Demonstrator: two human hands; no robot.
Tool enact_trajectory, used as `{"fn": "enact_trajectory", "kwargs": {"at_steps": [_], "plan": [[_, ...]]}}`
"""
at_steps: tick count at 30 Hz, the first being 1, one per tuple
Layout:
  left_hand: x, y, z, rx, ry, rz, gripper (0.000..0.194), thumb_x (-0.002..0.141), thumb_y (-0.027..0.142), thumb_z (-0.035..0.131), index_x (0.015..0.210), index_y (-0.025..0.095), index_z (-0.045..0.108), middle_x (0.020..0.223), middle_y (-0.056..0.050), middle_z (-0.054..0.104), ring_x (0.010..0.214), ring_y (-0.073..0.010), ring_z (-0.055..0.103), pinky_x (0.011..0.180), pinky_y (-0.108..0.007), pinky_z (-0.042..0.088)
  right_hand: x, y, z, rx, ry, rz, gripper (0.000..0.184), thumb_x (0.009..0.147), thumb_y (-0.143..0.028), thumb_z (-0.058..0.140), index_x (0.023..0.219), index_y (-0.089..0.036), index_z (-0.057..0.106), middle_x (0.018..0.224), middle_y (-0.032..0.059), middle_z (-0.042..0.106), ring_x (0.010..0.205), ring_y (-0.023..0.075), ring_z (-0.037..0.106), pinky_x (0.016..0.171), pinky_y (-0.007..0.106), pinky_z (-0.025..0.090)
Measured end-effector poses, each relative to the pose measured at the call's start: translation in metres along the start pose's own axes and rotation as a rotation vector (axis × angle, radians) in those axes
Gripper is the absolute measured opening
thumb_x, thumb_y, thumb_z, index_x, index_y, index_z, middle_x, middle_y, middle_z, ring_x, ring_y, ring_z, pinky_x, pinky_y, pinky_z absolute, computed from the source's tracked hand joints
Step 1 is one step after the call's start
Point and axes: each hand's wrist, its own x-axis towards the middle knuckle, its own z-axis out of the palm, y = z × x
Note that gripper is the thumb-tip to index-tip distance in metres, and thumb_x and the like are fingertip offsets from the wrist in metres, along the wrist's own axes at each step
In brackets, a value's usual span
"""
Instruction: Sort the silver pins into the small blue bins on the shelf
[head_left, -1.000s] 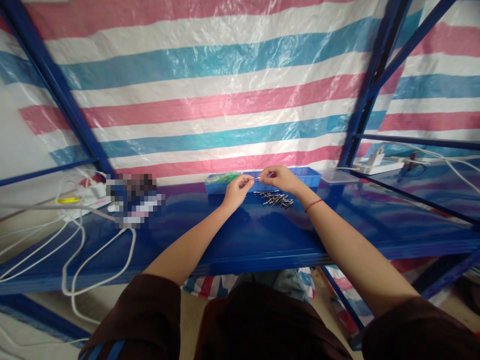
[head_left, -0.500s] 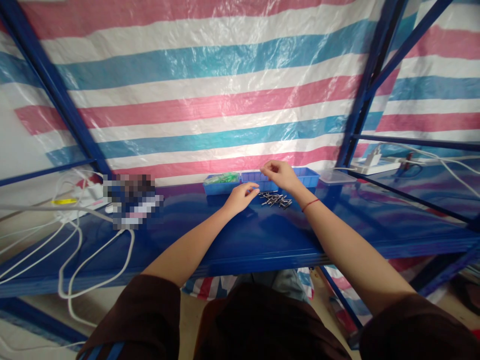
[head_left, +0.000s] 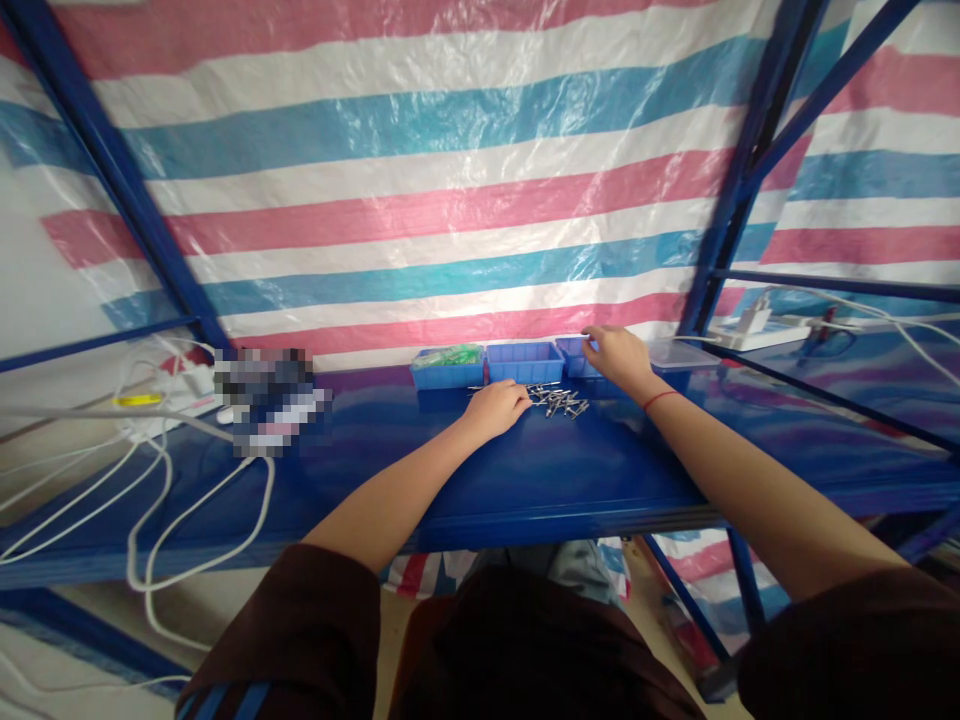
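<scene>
A loose pile of thin metal pop rivets [head_left: 562,402] lies on the blue shelf top. At the pile's left edge is my left hand [head_left: 496,408], fingertips pressed together against the rivets; what they hold, if anything, is too small to see. My right hand [head_left: 622,358] hovers over the right blue bin [head_left: 574,358], its thumb and fingers pinched; their contents cannot be made out. A middle blue bin [head_left: 524,362] stands behind the pile. To its left, another blue bin [head_left: 448,375] holds green-and-clear plastic packets [head_left: 456,355].
A clear plastic lid [head_left: 679,353] lies right of the bins. White power strips [head_left: 772,332] and cables [head_left: 259,520] sit at both sides. Blue frame posts [head_left: 720,230] and a striped plastic sheet [head_left: 450,220] stand behind the shelf.
My right hand has moved right, from above the middle bin to the right bin. My left hand has come down and right onto the edge of the rivets, its fingers closing.
</scene>
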Motion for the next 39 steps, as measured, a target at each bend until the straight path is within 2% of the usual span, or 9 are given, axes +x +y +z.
{"fn": "enact_trajectory", "kwargs": {"at_steps": [3,6,9,14,21,26,30,34,39], "plan": [[0.001,-0.008,0.0,-0.119,0.103,-0.1,0.024,0.087,0.029,0.045,0.083,0.017,0.065,0.085,-0.005,0.065,0.082,-0.0176,0.06,0.079,-0.029,0.046,-0.001,-0.016,-0.005,0.238,0.026,-0.062,0.03,0.08,-0.022,0.048,0.102,-0.014,0.066,0.095,0.0117,0.068,0.085,0.0228,0.062,0.076,0.032,0.045],[0.005,-0.014,0.0,-0.345,0.184,-0.178,0.022,0.086,0.03,0.045,0.083,0.017,0.063,0.081,-0.003,0.066,0.077,-0.0145,0.06,0.075,-0.026,0.047,-0.004,-0.033,-0.004,0.572,-0.211,-0.123,0.023,0.075,-0.023,0.055,0.09,-0.012,0.07,0.089,0.0095,0.07,0.075,0.0175,0.062,0.074,0.029,0.047],[0.007,-0.013,-0.001,-0.574,0.187,-0.263,0.025,0.087,0.033,0.043,0.088,0.015,0.061,0.079,-0.002,0.064,0.065,-0.0103,0.057,0.064,-0.022,0.046,-0.009,-0.046,-0.001,0.869,-0.414,-0.109,0.029,0.072,-0.029,0.061,0.094,-0.012,0.069,0.086,0.0078,0.07,0.069,0.0146,0.06,0.065,0.026,0.047],[0.007,-0.006,0.001,-0.741,0.157,-0.281,0.028,0.087,0.034,0.042,0.092,0.014,0.061,0.079,-0.002,0.063,0.059,-0.0076,0.054,0.057,-0.021,0.044,-0.014,-0.058,-0.006,1.088,-0.425,-0.086,0.034,0.07,-0.038,0.064,0.093,-0.013,0.07,0.064,0.0021,0.062,0.058,0.011,0.053,0.055,0.024,0.042],[0.006,-0.001,0.0,-0.845,0.128,-0.287,0.029,0.087,0.036,0.042,0.097,0.015,0.06,0.08,-0.002,0.059,0.057,-0.0057,0.051,0.051,-0.017,0.038,-0.015,-0.061,-0.009,1.131,-0.383,-0.094,0.03,0.069,-0.039,0.064,0.085,-0.013,0.068,0.063,0.0016,0.061,0.056,0.0102,0.051,0.054,0.024,0.041],[0.004,0.002,-0.002,-0.867,0.144,-0.24,0.025,0.083,0.037,0.05,0.092,0.016,0.059,0.078,0.0,0.057,0.058,-0.0056,0.05,0.054,-0.018,0.039,-0.015,-0.067,-0.012,1.06,-0.311,-0.221,0.023,0.07,-0.035,0.062,0.078,-0.014,0.067,0.073,0.0056,0.067,0.063,0.0135,0.056,0.06,0.027,0.045],[0.006,-0.004,0.0,-0.825,0.266,-0.221,0.02,0.079,0.033,0.056,0.087,0.015,0.06,0.079,-0.001,0.059,0.062,-0.007,0.051,0.058,-0.019,0.041,-0.017,-0.072,-0.017,0.914,-0.219,-0.329,0.019,0.074,-0.028,0.056,0.08,-0.014,0.068,0.079,0.0062,0.069,0.066,0.0141,0.058,0.065,0.028,0.045],[0.007,-0.01,0.003,-0.75,0.403,-0.216,0.019,0.074,0.031,0.062,0.084,0.014,0.06,0.084,-0.002,0.06,0.064,-0.0072,0.051,0.063,-0.02,0.042,-0.018,-0.07,-0.019,0.815,-0.186,-0.348,0.017,0.075,-0.023,0.054,0.08,-0.014,0.068,0.081,0.0063,0.07,0.067,0.014,0.058,0.066,0.027,0.046],[0.006,-0.007,-0.002,-0.704,0.467,-0.178,0.018,0.074,0.03,0.063,0.081,0.014,0.059,0.085,-0.002,0.061,0.065,-0.008,0.053,0.064,-0.021,0.043,-0.018,-0.068,-0.013,0.742,-0.199,-0.349,0.018,0.076,-0.025,0.053,0.079,-0.015,0.068,0.083,0.0065,0.07,0.071,0.0154,0.06,0.067,0.027,0.045]]}}
